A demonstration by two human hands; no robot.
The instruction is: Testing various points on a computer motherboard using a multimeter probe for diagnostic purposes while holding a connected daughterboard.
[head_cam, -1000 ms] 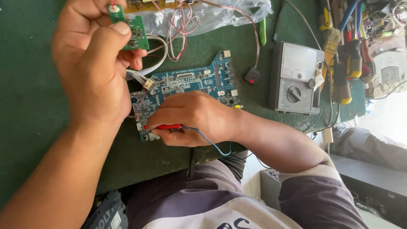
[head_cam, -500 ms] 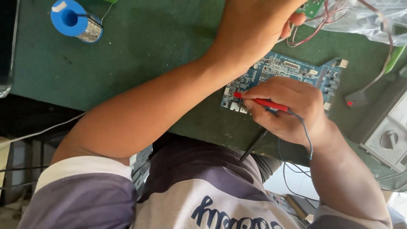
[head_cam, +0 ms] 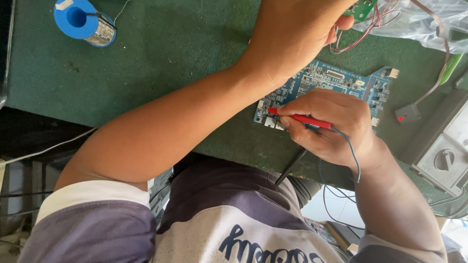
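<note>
The right hand (head_cam: pixel 331 124) is closed around a red test probe (head_cam: pixel 300 118), pinched between thumb and fingers like a pen. The left hand (head_cam: pixel 297 34) is closed on a small green circuit board (head_cam: pixel 361 9) at the far edge of view, with thin red and white wires (head_cam: pixel 378 22) trailing from it.

The work surface is a dark green mat (head_cam: pixel 170 63) covering a bench. On it, near the right hand, lies a blue circuit board (head_cam: pixel 336 83), flat, partly hidden by both hands. A spool of solder with blue flanges (head_cam: pixel 83 22) lies at the far left. A grey multimeter (head_cam: pixel 446 156) sits at the right edge, a small black module with a red light (head_cam: pixel 407 113) just left of it, and clear plastic wrap (head_cam: pixel 429 19) at the far right. The surroundings past the bench are not legible.

The probe's long axis runs almost left to right, slightly tilted. Its tip points left and meets the blue board near that board's left, near corner. A blue lead (head_cam: pixel 353 156) leaves its right end and loops over the wrist. A black probe (head_cam: pixel 290 168) slants below the hand, past the mat's near edge.

Compared with half a second ago, the view has shifted only slightly; the right hand's hold and the probe's contact point are unchanged, and the left hand remains raised over the far side of the board.
</note>
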